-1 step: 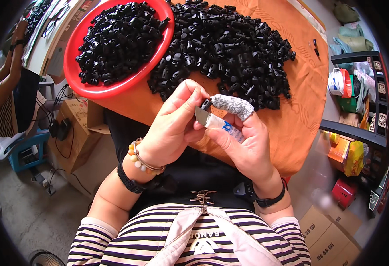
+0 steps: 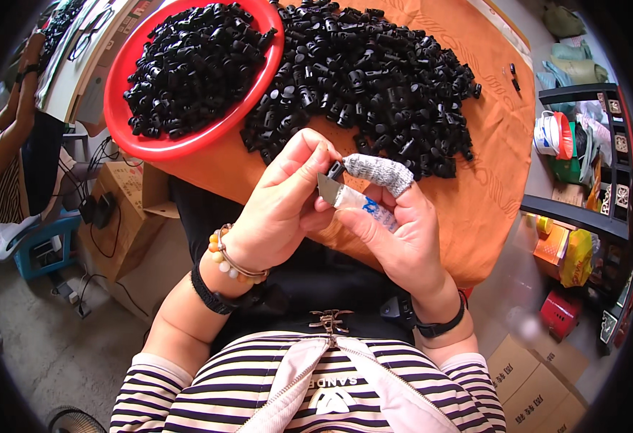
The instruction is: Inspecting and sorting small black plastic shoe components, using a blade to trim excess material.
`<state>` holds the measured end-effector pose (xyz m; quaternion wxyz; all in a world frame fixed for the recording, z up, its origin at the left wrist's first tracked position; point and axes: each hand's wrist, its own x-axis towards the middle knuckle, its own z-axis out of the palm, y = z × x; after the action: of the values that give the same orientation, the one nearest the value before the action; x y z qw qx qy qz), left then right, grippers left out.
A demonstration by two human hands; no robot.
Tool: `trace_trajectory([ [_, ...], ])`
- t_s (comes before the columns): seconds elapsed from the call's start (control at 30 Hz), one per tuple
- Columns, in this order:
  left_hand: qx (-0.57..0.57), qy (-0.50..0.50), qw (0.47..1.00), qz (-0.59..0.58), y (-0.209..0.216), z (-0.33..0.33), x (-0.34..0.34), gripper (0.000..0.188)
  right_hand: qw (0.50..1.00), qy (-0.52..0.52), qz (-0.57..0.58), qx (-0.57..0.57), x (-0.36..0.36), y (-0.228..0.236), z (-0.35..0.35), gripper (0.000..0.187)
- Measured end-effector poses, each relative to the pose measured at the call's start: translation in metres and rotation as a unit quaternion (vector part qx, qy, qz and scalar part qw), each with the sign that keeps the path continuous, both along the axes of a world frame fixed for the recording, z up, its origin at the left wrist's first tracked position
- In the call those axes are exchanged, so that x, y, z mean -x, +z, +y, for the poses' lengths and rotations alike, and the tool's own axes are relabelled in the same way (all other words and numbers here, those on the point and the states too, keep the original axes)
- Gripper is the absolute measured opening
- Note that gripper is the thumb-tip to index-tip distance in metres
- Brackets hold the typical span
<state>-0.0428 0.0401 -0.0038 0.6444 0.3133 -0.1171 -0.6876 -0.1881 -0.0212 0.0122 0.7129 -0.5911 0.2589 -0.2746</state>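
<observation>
My left hand (image 2: 280, 195) pinches a small black plastic part (image 2: 336, 170) between thumb and fingers. In my right hand (image 2: 403, 234) is a knife blade (image 2: 328, 190) whose grip is wrapped in white material with blue marks. The blade's metal end lies right beside the black part. A grey knitted finger cover (image 2: 380, 173) sits on my right index finger, its tip at the part. Just beyond my hands spreads a large heap of similar black parts (image 2: 374, 86). To its left stands a red basin (image 2: 154, 150) filled with more of them.
An orange cloth (image 2: 500, 151) covers the table, with two small black pieces (image 2: 514, 77) at its right. Dark shelving (image 2: 576, 216) with bags stands right, and cardboard boxes (image 2: 536, 382) lie below. A carton (image 2: 118, 216), a blue stool (image 2: 45, 249) and another person's arm (image 2: 20, 108) are left.
</observation>
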Motion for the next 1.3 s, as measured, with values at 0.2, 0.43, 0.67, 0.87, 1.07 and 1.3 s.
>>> trace_trajectory([
  [0.2, -0.003, -0.013, 1.000, 0.012, 0.0008, 0.0011, -0.0021, 0.014, 1.000, -0.004, 0.017, 0.006, 0.0008, 0.0003, 0.0018, 0.035],
  [0.43, -0.015, -0.017, 0.999, 0.033, 0.0040, 0.0013, -0.0015, 0.015, 0.999, -0.005, 0.012, 0.042, 0.0019, -0.0024, -0.0029, 0.035],
  [0.67, -0.008, -0.011, 1.000, 0.005, 0.0035, -0.0002, -0.0012, 0.015, 1.000, -0.007, -0.007, -0.015, 0.0012, 0.0052, 0.0015, 0.036],
  [0.87, -0.001, 0.040, 0.994, -0.102, 0.0060, -0.0007, 0.0043, 0.013, 0.999, -0.008, 0.019, 0.026, 0.0008, 0.0038, 0.0012, 0.040],
  [1.07, -0.006, 0.063, 0.989, -0.131, 0.0071, -0.0005, 0.0052, 0.012, 0.998, -0.007, 0.034, 0.052, 0.0020, 0.0012, -0.0011, 0.038],
  [1.3, -0.032, 0.062, 0.991, -0.116, 0.0086, 0.0004, 0.0064, 0.012, 0.997, -0.007, 0.028, 0.073, 0.0025, -0.0020, -0.0060, 0.033],
])
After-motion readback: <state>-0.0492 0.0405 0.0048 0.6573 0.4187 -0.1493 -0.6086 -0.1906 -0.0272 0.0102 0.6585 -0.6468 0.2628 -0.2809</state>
